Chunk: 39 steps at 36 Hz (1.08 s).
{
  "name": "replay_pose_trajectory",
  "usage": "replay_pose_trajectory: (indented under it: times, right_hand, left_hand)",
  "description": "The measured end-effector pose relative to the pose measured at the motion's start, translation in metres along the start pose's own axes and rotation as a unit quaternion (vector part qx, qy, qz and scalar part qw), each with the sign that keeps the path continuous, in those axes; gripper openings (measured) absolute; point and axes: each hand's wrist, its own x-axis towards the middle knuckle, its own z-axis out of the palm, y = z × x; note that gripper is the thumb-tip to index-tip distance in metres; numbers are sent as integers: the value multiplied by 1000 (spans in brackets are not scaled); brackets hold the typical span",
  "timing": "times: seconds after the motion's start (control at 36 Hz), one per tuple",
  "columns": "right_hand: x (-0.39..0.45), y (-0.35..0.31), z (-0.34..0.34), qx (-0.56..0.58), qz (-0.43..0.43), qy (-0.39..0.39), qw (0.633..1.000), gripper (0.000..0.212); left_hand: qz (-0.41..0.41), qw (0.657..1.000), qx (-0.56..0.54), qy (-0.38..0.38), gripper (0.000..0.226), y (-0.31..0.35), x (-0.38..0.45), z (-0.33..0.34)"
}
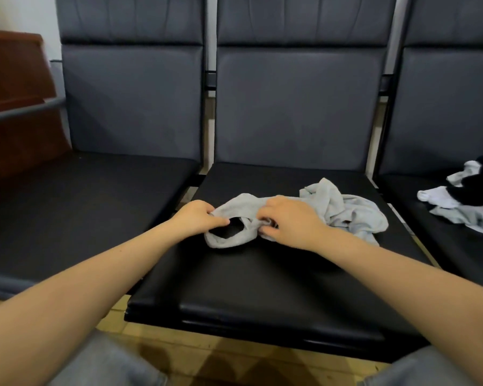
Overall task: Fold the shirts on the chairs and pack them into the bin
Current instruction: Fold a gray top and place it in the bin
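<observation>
A crumpled light grey shirt (343, 210) lies on the black seat of the middle chair (262, 280). Its neck opening faces me, showing the dark seat through it. My left hand (198, 217) pinches the left side of the collar. My right hand (289, 218) grips the collar's right side, fingers curled into the cloth. The rest of the shirt is bunched up to the right of my hands. No bin is in view.
A heap of black, white and grey clothes (466, 199) lies on the right chair's seat. The left chair (81, 207) has a bare black seat. A brown wooden piece (17, 107) with a grey rail stands at far left. My knees are at the bottom edge.
</observation>
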Motion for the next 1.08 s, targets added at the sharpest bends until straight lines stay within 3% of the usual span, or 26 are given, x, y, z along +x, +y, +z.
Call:
replay_pose_trajectory:
  times: [0.06, 0.08, 0.14, 0.22, 0.31, 0.39, 0.47, 0.56, 0.64, 0.75, 0.81, 0.86, 0.92, 1.0, 1.08]
  right_hand:
    - [2, 3, -9, 96, 61, 15, 993, 20]
    - [2, 5, -15, 157, 89, 30, 983, 21]
    - [1, 8, -30, 278, 146, 56, 948, 23]
    - [-6, 15, -49, 383, 199, 56, 900, 31]
    - [-16, 21, -58, 408, 171, 10, 897, 40]
    - [-24, 23, -60, 285, 145, -41, 947, 51]
    - [-27, 35, -60, 186, 120, -37, 974, 45]
    - [-33, 47, -64, 114, 134, 15, 984, 45]
    - [-40, 55, -64, 97, 176, 49, 978, 41]
    - [-45, 62, -58, 121, 246, 87, 958, 20]
    - [-45, 68, -58, 141, 287, 120, 940, 26]
    - [-47, 74, -58, 119, 327, 100, 932, 21]
    - [-49, 78, -56, 35, 360, 34, 932, 7]
    - [-54, 81, -51, 3, 390, -27, 921, 32]
    - [-55, 86, -50, 101, 414, 26, 904, 44]
  left_hand:
    - [-18, 986, -166, 0, 25, 6, -3, -4]
    - [-37, 962, -271, -4, 23, 10, -3, -7]
    - [-83, 881, -465, -39, 23, 17, -3, -15]
    - [-112, 742, -656, -80, 23, 25, -1, -25]
    - [-96, 641, -756, -87, 22, 33, 0, -31]
    - [-64, 606, -785, -114, 19, 37, 4, -34]
    - [-47, 612, -781, -115, 19, 37, 7, -35]
    - [-48, 638, -765, -80, 27, 38, 6, -36]
    - [-52, 688, -721, -57, 37, 39, 7, -32]
    - [-50, 776, -628, -25, 35, 43, 6, -21]
    - [-40, 796, -603, -4, 32, 43, 7, -15]
    - [-40, 807, -589, 14, 31, 41, 8, -9]
    - [-45, 813, -580, 28, 30, 41, 8, -4]
    - [-45, 816, -574, 41, 30, 43, 9, -1]
    - [-49, 813, -579, 41, 29, 45, 11, 0]
